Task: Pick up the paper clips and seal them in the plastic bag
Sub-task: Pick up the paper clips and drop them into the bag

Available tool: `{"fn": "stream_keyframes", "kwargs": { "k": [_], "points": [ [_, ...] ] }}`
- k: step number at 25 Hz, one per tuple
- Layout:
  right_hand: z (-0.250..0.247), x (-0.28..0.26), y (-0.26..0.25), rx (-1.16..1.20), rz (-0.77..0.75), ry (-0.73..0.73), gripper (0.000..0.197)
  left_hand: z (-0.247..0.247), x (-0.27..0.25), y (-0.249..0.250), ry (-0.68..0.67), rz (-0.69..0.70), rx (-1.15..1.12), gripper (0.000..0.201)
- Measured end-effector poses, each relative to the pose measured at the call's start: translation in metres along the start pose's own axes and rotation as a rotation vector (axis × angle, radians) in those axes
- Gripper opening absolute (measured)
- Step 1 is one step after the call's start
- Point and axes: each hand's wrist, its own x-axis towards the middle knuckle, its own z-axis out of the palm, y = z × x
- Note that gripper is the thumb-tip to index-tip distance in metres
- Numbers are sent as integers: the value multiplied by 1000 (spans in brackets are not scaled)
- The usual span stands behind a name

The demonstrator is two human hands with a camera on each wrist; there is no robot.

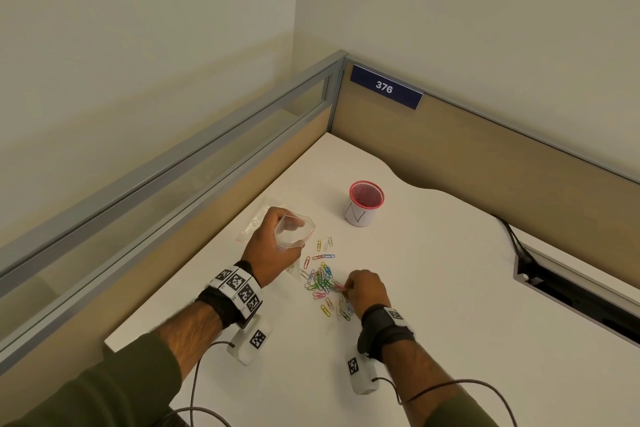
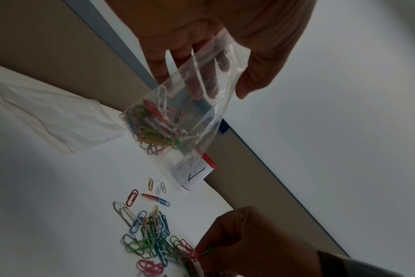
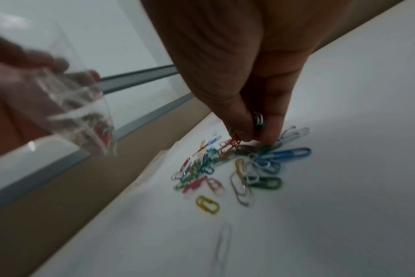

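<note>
My left hand point(image 1: 273, 246) holds a small clear plastic bag point(image 1: 294, 229) above the white desk, its mouth held open. Inside the plastic bag point(image 2: 178, 112) lie several coloured paper clips. A loose pile of coloured paper clips point(image 1: 322, 279) lies on the desk between my hands. My right hand point(image 1: 367, 289) is down at the pile's right side, fingertips pinching a few clips. In the right wrist view, the right hand point(image 3: 254, 135) pinches clips against the pile of paper clips point(image 3: 237, 165). The left hand point(image 2: 213, 56) grips the bag's top.
A red-rimmed cup point(image 1: 363, 203) with a white paper wrap stands behind the clips. Another flat clear bag point(image 1: 258, 218) lies on the desk point(image 1: 433, 288) behind my left hand. Partition walls close the back and left. A cable slot point(image 1: 571, 291) opens at the right.
</note>
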Motion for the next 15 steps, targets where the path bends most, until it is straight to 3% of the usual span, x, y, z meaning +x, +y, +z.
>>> {"fn": "stream_keyframes", "kwargs": {
  "k": [4,9,12,15],
  "points": [
    [-30,-12,3,281,12,88,15,3,2,0,-2,-5,23,49],
    [-111,-45,-37,523,-183,191,9,14,3,3,-33,-2,44,50],
    [-147,-54,-71,454,-346,217,10,22,3,6,-53,-1,75,49],
    [-154,-49,-102,159,-445,207,13,30,3,10,-66,-24,140,48]
  ]
}}
